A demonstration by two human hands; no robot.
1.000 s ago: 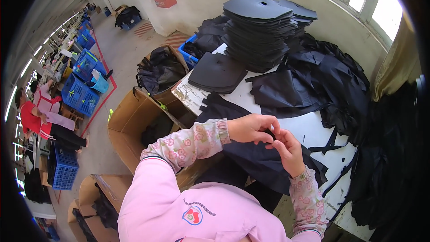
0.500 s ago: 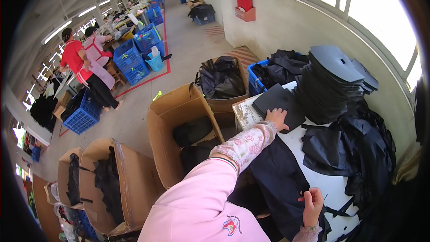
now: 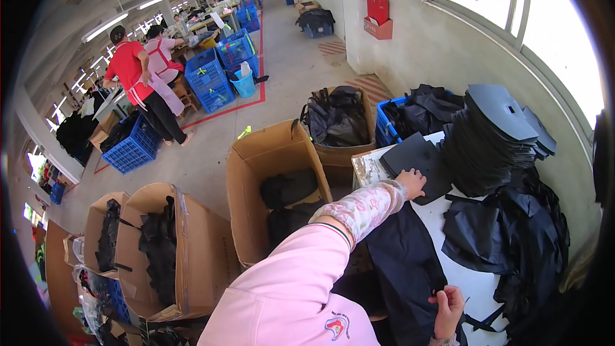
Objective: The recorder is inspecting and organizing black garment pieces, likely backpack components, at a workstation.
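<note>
My left hand (image 3: 411, 183), its arm in a floral sleeve cover, reaches across to a small pile of flat black panels (image 3: 423, 157) on the white table (image 3: 460, 253). Its fingers are apart and rest on the panels' near part. Closer to me, a length of black fabric (image 3: 403, 250) hangs over the table's left edge. My right hand (image 3: 448, 311) pinches this fabric at its right edge, thumb against fingers. Beyond the panels rises a tall stack of dark shaped sheets (image 3: 490, 144), the top one with a small slot.
Loose black fabric pieces (image 3: 506, 230) are heaped along the table's right. Open cardboard boxes (image 3: 246, 173) holding black pieces stand to the left. A blue crate (image 3: 386, 129) with black cloth sits behind the table. Two people (image 3: 131, 67) are farther off, near blue crates.
The whole view has shifted, so the scene sits farther right and slightly lower. My left hand's fingers look less spread on the panels. My right hand keeps its pinch on the fabric.
</note>
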